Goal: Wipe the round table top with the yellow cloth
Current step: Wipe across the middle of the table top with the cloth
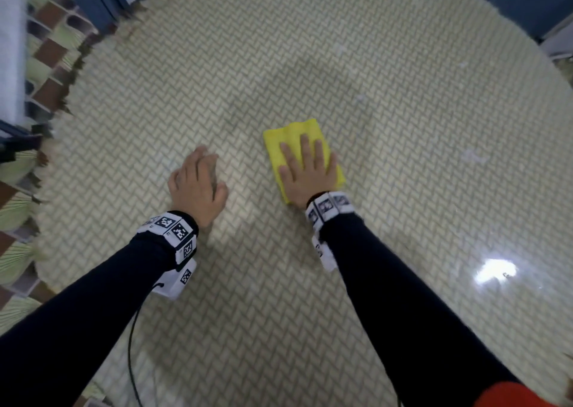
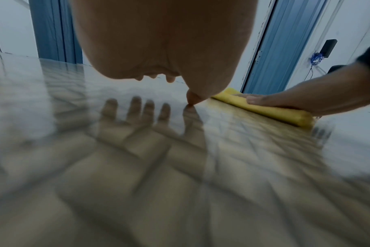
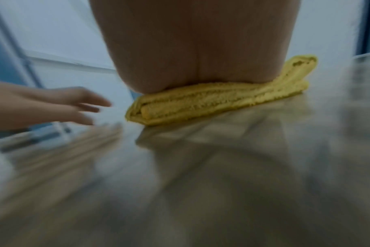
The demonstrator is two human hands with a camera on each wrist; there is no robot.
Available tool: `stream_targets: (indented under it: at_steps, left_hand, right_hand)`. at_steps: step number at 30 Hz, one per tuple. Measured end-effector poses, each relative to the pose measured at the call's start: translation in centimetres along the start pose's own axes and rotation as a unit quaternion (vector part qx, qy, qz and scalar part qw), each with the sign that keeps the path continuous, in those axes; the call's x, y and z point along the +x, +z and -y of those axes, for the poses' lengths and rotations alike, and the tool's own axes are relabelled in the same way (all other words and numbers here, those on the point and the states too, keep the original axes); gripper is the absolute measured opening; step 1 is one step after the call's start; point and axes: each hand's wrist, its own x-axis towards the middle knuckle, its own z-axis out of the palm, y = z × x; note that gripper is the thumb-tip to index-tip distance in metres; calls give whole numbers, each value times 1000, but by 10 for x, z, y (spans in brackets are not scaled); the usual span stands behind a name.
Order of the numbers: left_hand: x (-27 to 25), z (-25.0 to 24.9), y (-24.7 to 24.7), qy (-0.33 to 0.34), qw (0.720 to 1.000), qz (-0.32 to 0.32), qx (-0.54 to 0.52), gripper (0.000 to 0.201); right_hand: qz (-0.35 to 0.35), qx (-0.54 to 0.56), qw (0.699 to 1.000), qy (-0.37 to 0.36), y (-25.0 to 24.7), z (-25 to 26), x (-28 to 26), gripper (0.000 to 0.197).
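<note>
Right hand, fingers straight, pressed flat on folded cloth on table. Left hand, fingers relaxed, thumb tip touching table. Wristband markers only; no legible writing.

Dim, blurred wrist views; tabletop glare

Both arms wear long, close-fitting dark navy sleeves that end at the wrists. Each wrist carries a band of white blocks printed with black square markers, and a thin black cable trails from the white box under the left wristband. A patch of red-orange garment shows beside the right upper arm.
</note>
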Motion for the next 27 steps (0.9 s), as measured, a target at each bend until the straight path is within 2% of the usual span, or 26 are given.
stream_targets:
  at_steps: [3,5,7,10,12,14,16,19,21,23,26,27]
  left_hand:
    - [0,0,3,-11,1000,4,2,64]
    - [-1,-1,5,-18,1000,12,9,63]
    - [-1,0,7,-23,1000,9,10,63]
    - [-2,0,7,-27,1000,13,3,64]
    - [-3,0,6,-30,999,18,0,64]
    - [-4,0,6,-32,999,19,-3,64]
    - [-4,-1,5,-34,999,13,-6,64]
    - [-4,-1,8,-42,999,9,-12,62]
    - [-3,-2,9,-45,999,8,-16,62]
    - [-4,-1,10,-47,999,10,-20,62]
    - [-4,0,11,-47,999,6,-24,62]
    - [-4,0,11,-46,999,6,-25,62]
  right_hand:
    - [-23,-19,998,-58,30,8,-60,53]
    - [-28,-5,999,-40,38,-18,-91,55]
    - [-20,14,999,37,33,-52,-99,54]
    - [-79,53,980,176,10,-82,-67,54]
    - [-88,69,972,206,-6,-75,-30,55]
    - [-48,53,982,175,-10,-54,-2,57]
    - [-25,30,994,100,-2,-28,4,56]
    - [-33,10,999,-14,29,-2,-45,57]
    - [-49,7,997,-55,42,-11,-87,57]
    - [-32,16,999,-19,42,-41,-104,56]
    - [-75,20,990,119,24,-79,-84,54]
    - [-70,35,984,159,16,-81,-69,54]
